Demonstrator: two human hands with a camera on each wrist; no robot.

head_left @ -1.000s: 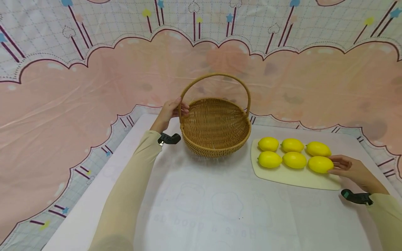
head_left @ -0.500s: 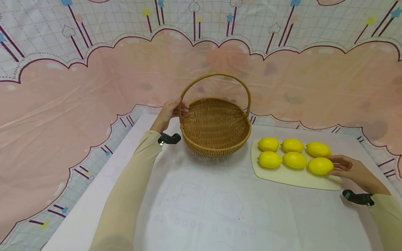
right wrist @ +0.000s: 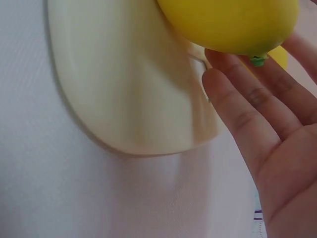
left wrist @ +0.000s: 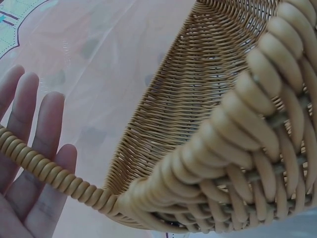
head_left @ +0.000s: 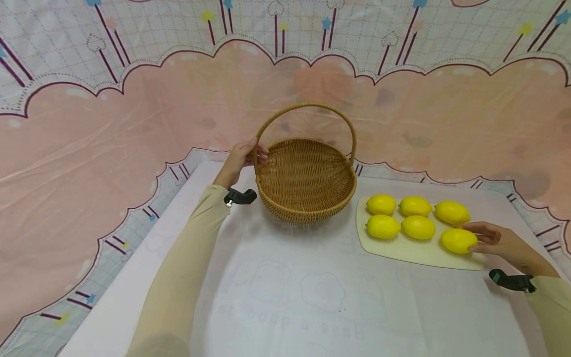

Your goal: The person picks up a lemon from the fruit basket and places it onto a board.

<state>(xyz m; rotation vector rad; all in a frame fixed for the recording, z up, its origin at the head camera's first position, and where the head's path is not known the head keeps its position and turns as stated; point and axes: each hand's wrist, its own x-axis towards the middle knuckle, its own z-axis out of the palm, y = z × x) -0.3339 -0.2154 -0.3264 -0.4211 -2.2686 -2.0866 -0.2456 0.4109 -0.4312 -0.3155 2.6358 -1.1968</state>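
Note:
On the left, my left hand (head_left: 244, 154) holds one side of the handle of a brown wicker basket (head_left: 308, 215). In the left wrist view the handle (left wrist: 54, 173) crosses in front of fairly straight fingers (left wrist: 49, 119); the thumb is out of sight there. Nothing lies in the basket, whose opening faces me. At the right, my right hand (head_left: 504, 245) pinches the right end of a yellow lemon (head_left: 458, 241) over a cream cutting board (head_left: 424, 253). In the right wrist view this lemon (right wrist: 233, 25) shows a green stem tip close to the fingers.
Several other lemons (head_left: 418, 227) lie in two rows on the board, left of and behind the pinched one. A white cloth (head_left: 312, 287) covers the table. Behind it hangs a patterned pink curtain (head_left: 178, 114).
The lemon in my right hand has shifted slightly right and toward me, away from its neighbours, as the hand drew back a little. My left hand and the basket have stayed put.

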